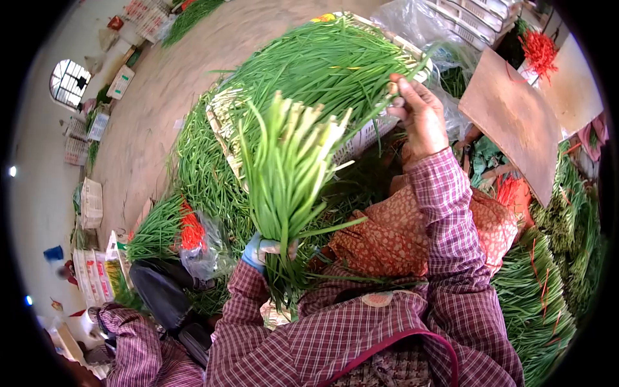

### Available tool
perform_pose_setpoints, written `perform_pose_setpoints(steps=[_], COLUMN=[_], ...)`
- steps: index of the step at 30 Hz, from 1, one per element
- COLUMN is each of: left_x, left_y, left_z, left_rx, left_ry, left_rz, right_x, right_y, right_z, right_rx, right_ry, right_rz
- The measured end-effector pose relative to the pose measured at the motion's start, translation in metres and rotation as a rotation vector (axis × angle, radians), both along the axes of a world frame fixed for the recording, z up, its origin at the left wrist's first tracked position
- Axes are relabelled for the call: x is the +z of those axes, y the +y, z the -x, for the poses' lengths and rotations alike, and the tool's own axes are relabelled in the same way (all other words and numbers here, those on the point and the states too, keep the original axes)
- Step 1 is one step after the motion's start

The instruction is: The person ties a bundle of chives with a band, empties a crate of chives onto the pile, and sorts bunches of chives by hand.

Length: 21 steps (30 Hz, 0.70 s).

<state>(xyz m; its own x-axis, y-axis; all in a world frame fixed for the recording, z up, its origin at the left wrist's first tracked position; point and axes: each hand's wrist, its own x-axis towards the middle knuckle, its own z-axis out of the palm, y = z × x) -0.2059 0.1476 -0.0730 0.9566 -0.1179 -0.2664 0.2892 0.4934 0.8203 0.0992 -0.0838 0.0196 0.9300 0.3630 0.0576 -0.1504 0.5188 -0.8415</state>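
My left hand [263, 250], in a pale blue glove, is closed around the lower part of a bunch of long green stalks [284, 174]. Their pale ends point up and away from me. To the right, my bare right hand [416, 113] is raised, its thumb and fingers pinching a thin green stalk [367, 117] near the crate's right side. Behind both hands a large heap of green stalks [316, 64] fills a white crate [364, 138]. More loose stalks hang over its left side.
A brown board [512, 116] leans at the right, near red ties [538, 51]. Tied green bundles [535, 303] lie at the lower right. Another person's checkered sleeve [138, 342] is at the lower left. White crates [474, 19] are stacked at the top right.
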Motion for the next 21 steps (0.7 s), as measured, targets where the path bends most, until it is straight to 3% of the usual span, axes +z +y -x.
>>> perform_pose_setpoints(steps=[4, 9, 10, 11, 12, 14, 15, 17, 19, 20, 21], left_x=[-0.002, 0.015, 0.004, -0.007, -0.014, -0.025, -0.03, -0.018, 0.0, 0.002, 0.003], left_y=[-0.005, -0.017, -0.013, -0.008, 0.001, 0.018, 0.02, 0.015, 0.007, 0.005, 0.004], left_z=[-0.008, -0.001, 0.007, 0.015, 0.019, 0.026, 0.029, 0.026, 0.019, 0.017, 0.016], left_rx=[-0.032, 0.107, 0.156, 0.204, 0.204, 0.032, 0.048, 0.102, 0.186, 0.181, 0.203], left_ry=[-0.03, 0.058, 0.069, 0.082, 0.08, -0.057, -0.069, -0.038, 0.04, 0.038, 0.066], left_rz=[0.019, -0.009, -0.123, -0.236, -0.235, -0.081, -0.014, -0.027, -0.059, -0.06, -0.079], right_x=[-0.008, -0.009, -0.005, -0.001, -0.001, -0.015, -0.016, 0.0, 0.002, -0.004, -0.001], right_y=[-0.008, -0.02, -0.025, -0.038, -0.056, -0.089, -0.095, -0.083, -0.05, -0.037, -0.024], right_z=[-0.011, -0.028, -0.034, -0.05, -0.069, -0.1, -0.104, -0.076, -0.035, -0.021, -0.006], right_rx=[-0.025, -0.16, -0.213, -0.298, -0.388, -0.379, -0.307, -0.026, 0.297, 0.09, 0.042], right_ry=[0.028, 0.055, 0.089, 0.126, 0.163, -0.004, -0.078, -0.197, -0.51, -1.175, -1.229], right_rz=[-0.035, -0.048, 0.018, -0.097, -0.215, -0.202, -0.108, 0.425, 0.809, 0.992, 1.098])
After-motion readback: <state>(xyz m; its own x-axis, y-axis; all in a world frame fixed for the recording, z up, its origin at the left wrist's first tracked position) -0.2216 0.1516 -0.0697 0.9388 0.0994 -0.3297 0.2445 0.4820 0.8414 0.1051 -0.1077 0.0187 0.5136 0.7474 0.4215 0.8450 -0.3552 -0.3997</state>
